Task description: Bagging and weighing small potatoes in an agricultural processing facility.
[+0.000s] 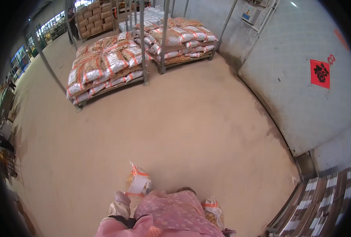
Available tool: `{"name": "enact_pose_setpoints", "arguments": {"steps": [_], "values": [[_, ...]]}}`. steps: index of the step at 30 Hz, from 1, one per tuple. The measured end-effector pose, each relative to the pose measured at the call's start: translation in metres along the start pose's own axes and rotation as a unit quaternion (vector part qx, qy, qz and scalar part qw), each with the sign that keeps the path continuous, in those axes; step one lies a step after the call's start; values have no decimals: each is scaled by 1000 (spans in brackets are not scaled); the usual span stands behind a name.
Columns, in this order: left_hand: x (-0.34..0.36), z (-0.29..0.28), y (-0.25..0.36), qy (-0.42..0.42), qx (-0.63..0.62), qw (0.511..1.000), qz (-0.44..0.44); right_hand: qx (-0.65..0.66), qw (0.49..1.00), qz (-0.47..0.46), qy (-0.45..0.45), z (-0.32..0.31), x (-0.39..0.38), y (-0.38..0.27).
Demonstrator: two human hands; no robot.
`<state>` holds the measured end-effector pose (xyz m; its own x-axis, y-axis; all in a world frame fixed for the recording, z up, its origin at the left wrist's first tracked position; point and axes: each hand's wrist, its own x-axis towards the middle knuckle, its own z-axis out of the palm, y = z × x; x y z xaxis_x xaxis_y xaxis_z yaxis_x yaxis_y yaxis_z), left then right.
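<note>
Left hand, gloved, looks closed on the knotted top of a clear sack at the left hip; right hand hidden behind pink sleeve, grip can't tell, second sack at right hip. Sacks look heavy, slumpy, slick plastic, so best taken at the tied neck

Bare tan concrete floor, scuffed and stained near the right wall. Grey wall bearing a red square paper sign and a mounted control box. Metal racks loaded with stacked sacks. Cartons stacked beyond. Daylight from windows far left.
</note>
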<state>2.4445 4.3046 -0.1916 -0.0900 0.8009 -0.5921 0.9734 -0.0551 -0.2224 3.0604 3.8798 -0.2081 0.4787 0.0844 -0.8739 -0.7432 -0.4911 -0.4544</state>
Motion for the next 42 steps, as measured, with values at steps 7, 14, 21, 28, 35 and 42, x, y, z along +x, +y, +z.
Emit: {"name": "enact_pose_setpoints", "arguments": {"steps": [7, 14, 21, 28, 35, 42], "values": [[187, -238, 146, 79, -237, 960, -126, 15, 997, 17, -68, 193, 140, -291], [395, -462, 303, 90, -318, 936, -117, -556, 821, 8, -130, 310, 319, -517], [639, -681, 415, 118, -262, 953, -99, 305, 938, 13, 166, 612, 279, -799], [858, -684, 437, -24, -924, 346, -161, 209, 975, -58, 46, 812, 327, -1036], [989, -963, 590, -42, -910, 318, -264, -239, 884, -402, -11, 929, 462, -1237], [1135, -1029, 580, 76, -906, 261, -323, 1, 975, -127, -183, 1135, 370, -1432]]}}
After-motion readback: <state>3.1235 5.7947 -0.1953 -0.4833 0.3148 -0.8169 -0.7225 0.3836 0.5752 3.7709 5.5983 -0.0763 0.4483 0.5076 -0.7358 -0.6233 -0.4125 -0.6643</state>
